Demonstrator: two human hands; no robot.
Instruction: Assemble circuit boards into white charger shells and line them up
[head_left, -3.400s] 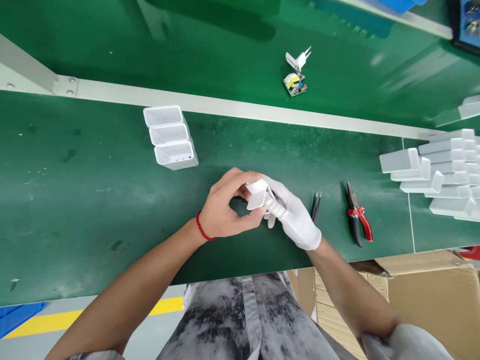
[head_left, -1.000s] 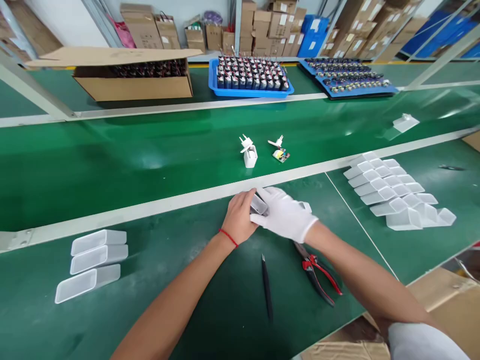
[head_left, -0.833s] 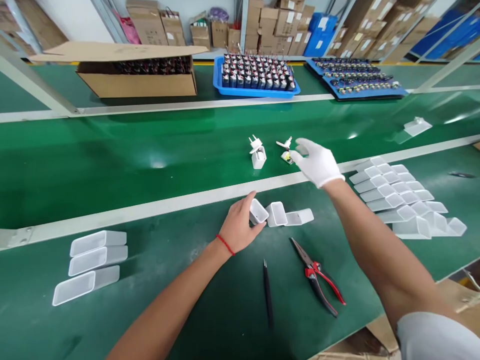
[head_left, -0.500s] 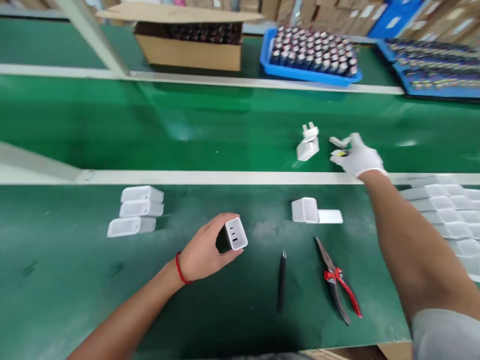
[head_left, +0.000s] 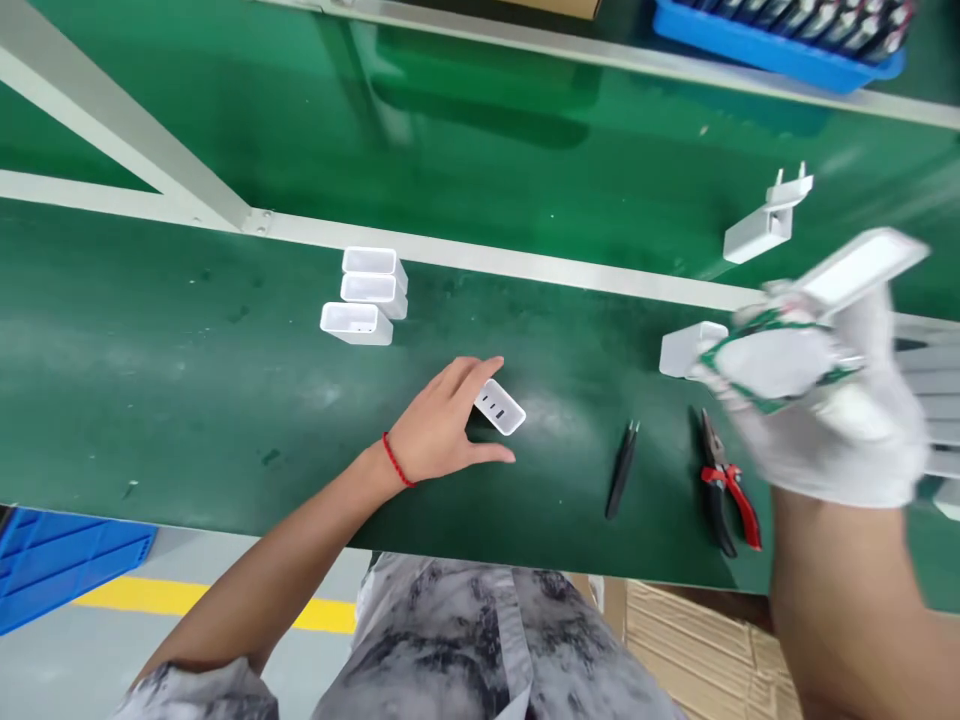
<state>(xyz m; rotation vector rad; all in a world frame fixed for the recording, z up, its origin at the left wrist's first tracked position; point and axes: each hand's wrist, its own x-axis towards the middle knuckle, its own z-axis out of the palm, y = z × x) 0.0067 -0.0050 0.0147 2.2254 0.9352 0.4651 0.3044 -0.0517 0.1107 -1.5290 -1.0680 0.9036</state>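
My left hand (head_left: 446, 425) rests on the dark green bench, thumb and fingers spread around a white charger housing (head_left: 501, 408). Its fingers touch the housing's upper side, while the thumb stands apart from it. Three dark slots show inside the housing. Close to the camera, my right hand (head_left: 847, 420), in a white glove and blurred, grips a white charger part (head_left: 862, 268). A green-edged section (head_left: 780, 362) shows at its near end; its details are smeared. Behind that hand, another white housing (head_left: 688, 349) lies on the bench, partly covered.
Several white housings (head_left: 366, 295) are grouped on the left. Black tweezers (head_left: 622, 470) and red-handled pliers (head_left: 729, 490) lie on the right. Beyond the white rail (head_left: 487, 257) stands a charger with plug pins (head_left: 765, 225). A blue tray (head_left: 780, 55) sits on the far shelf.
My right hand has come back from beyond the rail, lifting a white part toward the camera. My left thumb has moved off the housing, which now stands on the bench. The view tilted down.
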